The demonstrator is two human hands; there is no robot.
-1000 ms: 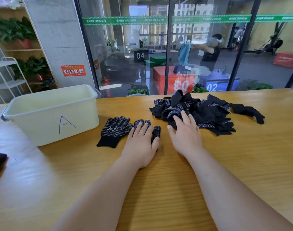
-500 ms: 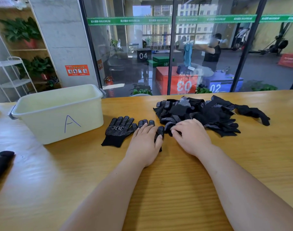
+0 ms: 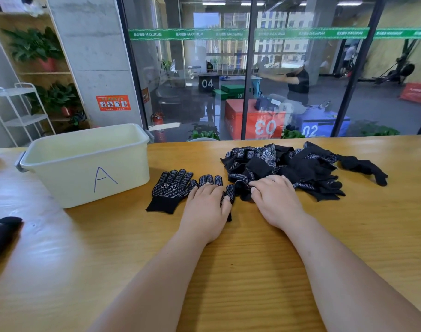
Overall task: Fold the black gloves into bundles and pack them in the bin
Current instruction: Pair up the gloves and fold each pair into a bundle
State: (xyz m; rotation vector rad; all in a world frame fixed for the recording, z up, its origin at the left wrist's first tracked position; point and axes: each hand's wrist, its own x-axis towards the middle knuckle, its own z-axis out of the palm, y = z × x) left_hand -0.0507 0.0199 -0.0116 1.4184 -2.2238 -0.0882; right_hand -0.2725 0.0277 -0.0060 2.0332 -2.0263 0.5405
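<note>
Head view: my right hand (image 3: 274, 200) curls its fingers over a loose glove (image 3: 243, 190) at the near edge of the glove pile (image 3: 286, 164), seemingly pinching the fabric. My left hand (image 3: 205, 209) lies flat, fingers straight and close, on a spread glove (image 3: 229, 192) beside a flat glove (image 3: 171, 190). They look light, limp and dot-grippy, so I'd take them by the cuff. The bin (image 3: 84, 168) stands to the left on the table (image 3: 228, 271), with only the flat glove between.

bin (image 3: 84, 178): 1 | flat gloves (image 3: 168, 190) (image 3: 210, 179): 2 | glove pile (image 3: 288, 164): 1 | hands (image 3: 205, 212) (image 3: 276, 202): 2
</note>
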